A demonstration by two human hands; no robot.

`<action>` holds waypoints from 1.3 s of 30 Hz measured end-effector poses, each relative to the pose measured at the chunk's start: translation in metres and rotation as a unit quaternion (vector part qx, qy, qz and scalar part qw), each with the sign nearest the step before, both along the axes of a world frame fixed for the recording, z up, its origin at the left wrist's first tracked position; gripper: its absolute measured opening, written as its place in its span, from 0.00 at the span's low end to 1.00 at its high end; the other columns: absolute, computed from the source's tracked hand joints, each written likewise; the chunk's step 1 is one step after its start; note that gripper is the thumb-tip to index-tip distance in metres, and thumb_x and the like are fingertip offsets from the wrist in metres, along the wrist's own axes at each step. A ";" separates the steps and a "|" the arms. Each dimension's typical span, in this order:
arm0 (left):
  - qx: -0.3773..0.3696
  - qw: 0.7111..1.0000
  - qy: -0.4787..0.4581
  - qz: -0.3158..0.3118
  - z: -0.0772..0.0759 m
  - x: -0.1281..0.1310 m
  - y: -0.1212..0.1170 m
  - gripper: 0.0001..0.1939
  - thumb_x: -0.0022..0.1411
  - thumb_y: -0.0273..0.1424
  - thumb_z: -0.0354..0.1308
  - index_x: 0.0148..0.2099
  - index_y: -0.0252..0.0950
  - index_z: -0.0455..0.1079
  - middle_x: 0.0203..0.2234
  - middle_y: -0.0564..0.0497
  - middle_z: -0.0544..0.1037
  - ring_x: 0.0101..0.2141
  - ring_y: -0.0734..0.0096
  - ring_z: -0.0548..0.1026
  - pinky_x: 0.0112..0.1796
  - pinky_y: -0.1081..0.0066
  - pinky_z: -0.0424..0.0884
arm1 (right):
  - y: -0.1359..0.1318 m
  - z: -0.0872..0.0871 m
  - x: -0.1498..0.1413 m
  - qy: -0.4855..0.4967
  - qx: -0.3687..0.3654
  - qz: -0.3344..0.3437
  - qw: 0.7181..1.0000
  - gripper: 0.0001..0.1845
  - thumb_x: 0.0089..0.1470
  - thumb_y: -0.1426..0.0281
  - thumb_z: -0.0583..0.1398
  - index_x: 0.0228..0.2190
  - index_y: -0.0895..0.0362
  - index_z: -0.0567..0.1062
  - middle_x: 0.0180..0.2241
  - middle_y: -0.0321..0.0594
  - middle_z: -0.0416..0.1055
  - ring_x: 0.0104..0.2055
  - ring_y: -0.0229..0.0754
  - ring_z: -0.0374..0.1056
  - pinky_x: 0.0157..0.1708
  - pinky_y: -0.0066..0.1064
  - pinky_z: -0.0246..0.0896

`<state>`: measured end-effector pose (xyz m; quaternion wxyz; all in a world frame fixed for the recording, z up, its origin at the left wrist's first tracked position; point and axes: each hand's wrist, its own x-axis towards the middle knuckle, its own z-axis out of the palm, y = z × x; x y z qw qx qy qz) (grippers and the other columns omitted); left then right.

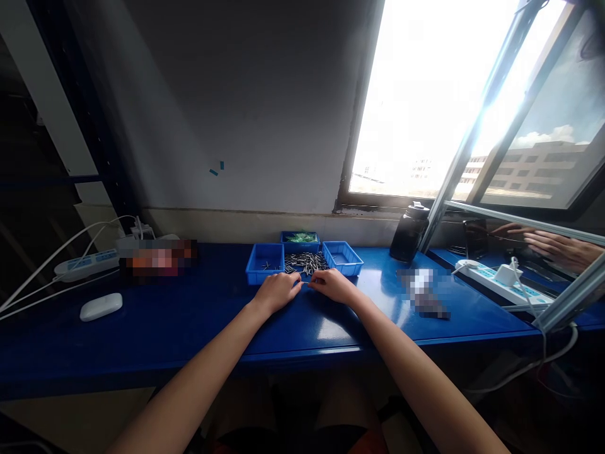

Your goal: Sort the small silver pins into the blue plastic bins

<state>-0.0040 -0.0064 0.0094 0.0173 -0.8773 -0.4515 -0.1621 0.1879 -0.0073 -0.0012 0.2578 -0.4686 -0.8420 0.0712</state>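
Head view, blue table (203,328): both hands work near the front edge, just before a pile of small metal parts (305,261).
Slender piece (305,282): a small, light part, between the two sets of fingertips, on the near side of the pile.
Left hand (278,291): fingers curled, thumb and forefinger apparently pinching the piece's left end.
Right hand (333,285): thumb and forefinger apparently pinching the right end.
Handling of the piece: best kept in a light fingertip pinch, both ends in line, wrists steady near the table; a skewed push could make so small a part slip.
Long axis of the piece: left to right, from hand to hand, roughly along the table's front edge; too small to tell one end from the other.
Bins around the pile: left bin (265,278), with a few parts inside; right bin (347,270); rear bin (300,248), holding green material.
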 end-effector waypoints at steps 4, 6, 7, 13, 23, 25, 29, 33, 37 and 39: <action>-0.025 1.000 0.010 -0.003 0.000 0.000 -0.001 0.17 0.60 0.42 0.42 0.40 0.38 0.67 0.30 0.47 0.75 0.31 0.65 0.72 0.29 0.72 0.64 | -0.001 0.001 -0.001 0.019 -0.002 -0.004 1.000 0.12 0.51 0.62 0.55 0.29 0.59 0.71 0.20 0.34 0.66 0.22 0.31 0.58 0.24 0.22 0.49; -0.033 0.999 0.011 -0.004 0.001 0.000 -0.002 0.18 0.60 0.42 0.42 0.39 0.38 0.68 0.30 0.47 0.75 0.31 0.65 0.72 0.29 0.72 0.64 | -0.002 0.002 -0.001 0.022 -0.003 -0.005 1.000 0.12 0.51 0.62 0.55 0.30 0.59 0.71 0.20 0.34 0.66 0.22 0.31 0.58 0.24 0.22 0.49; -0.036 0.999 0.010 -0.007 0.002 0.000 -0.003 0.18 0.60 0.42 0.42 0.39 0.38 0.68 0.29 0.47 0.75 0.30 0.65 0.72 0.29 0.72 0.64 | -0.002 0.002 -0.001 0.023 -0.003 -0.004 1.000 0.12 0.51 0.62 0.55 0.30 0.59 0.71 0.20 0.34 0.66 0.22 0.31 0.58 0.24 0.22 0.49; -0.041 0.999 0.008 -0.013 0.001 0.000 -0.004 0.18 0.59 0.42 0.42 0.40 0.40 0.68 0.28 0.48 0.75 0.30 0.65 0.72 0.29 0.73 0.64 | -0.001 0.001 -0.002 0.028 0.002 0.001 1.000 0.13 0.52 0.62 0.54 0.31 0.58 0.70 0.20 0.34 0.66 0.22 0.31 0.58 0.23 0.22 0.49; -0.031 0.999 0.009 -0.016 -0.001 -0.001 0.000 0.18 0.60 0.42 0.41 0.39 0.40 0.68 0.29 0.48 0.75 0.30 0.64 0.72 0.29 0.72 0.63 | -0.001 0.000 -0.002 0.017 0.010 -0.009 1.000 0.13 0.52 0.61 0.54 0.29 0.58 0.71 0.20 0.33 0.66 0.22 0.31 0.58 0.23 0.22 0.48; -0.033 0.999 0.007 -0.014 -0.001 -0.001 0.000 0.18 0.60 0.42 0.41 0.40 0.39 0.68 0.29 0.48 0.75 0.31 0.65 0.72 0.29 0.72 0.63 | -0.002 0.000 -0.002 0.017 0.008 -0.010 1.000 0.13 0.52 0.61 0.54 0.29 0.58 0.71 0.20 0.34 0.66 0.22 0.31 0.58 0.23 0.22 0.48; -0.030 0.999 0.007 -0.011 -0.001 -0.001 -0.001 0.19 0.60 0.42 0.40 0.41 0.40 0.68 0.30 0.47 0.75 0.31 0.64 0.72 0.30 0.71 0.64 | -0.002 0.001 -0.002 0.014 0.007 -0.015 1.000 0.13 0.52 0.62 0.54 0.29 0.58 0.71 0.19 0.34 0.66 0.22 0.31 0.58 0.23 0.22 0.48; -0.034 0.999 0.011 -0.003 0.000 0.000 -0.002 0.19 0.61 0.41 0.40 0.42 0.39 0.68 0.31 0.47 0.75 0.32 0.65 0.72 0.30 0.72 0.64 | -0.002 0.001 -0.002 0.013 0.007 -0.018 1.000 0.13 0.52 0.62 0.54 0.29 0.58 0.72 0.19 0.34 0.66 0.21 0.31 0.57 0.23 0.22 0.48; -0.027 1.000 0.014 -0.002 -0.001 0.000 0.000 0.19 0.61 0.40 0.39 0.43 0.39 0.67 0.31 0.47 0.75 0.33 0.64 0.72 0.30 0.71 0.64 | -0.002 0.000 -0.002 0.010 0.008 -0.019 1.000 0.12 0.52 0.62 0.54 0.28 0.58 0.71 0.19 0.35 0.66 0.21 0.31 0.57 0.23 0.22 0.48; -0.024 1.000 0.013 -0.006 -0.002 0.000 0.001 0.19 0.62 0.40 0.38 0.44 0.40 0.67 0.31 0.47 0.75 0.33 0.64 0.72 0.30 0.71 0.64 | -0.001 0.000 -0.002 0.010 0.016 -0.015 1.000 0.12 0.52 0.62 0.54 0.28 0.58 0.71 0.19 0.34 0.66 0.21 0.31 0.57 0.23 0.22 0.48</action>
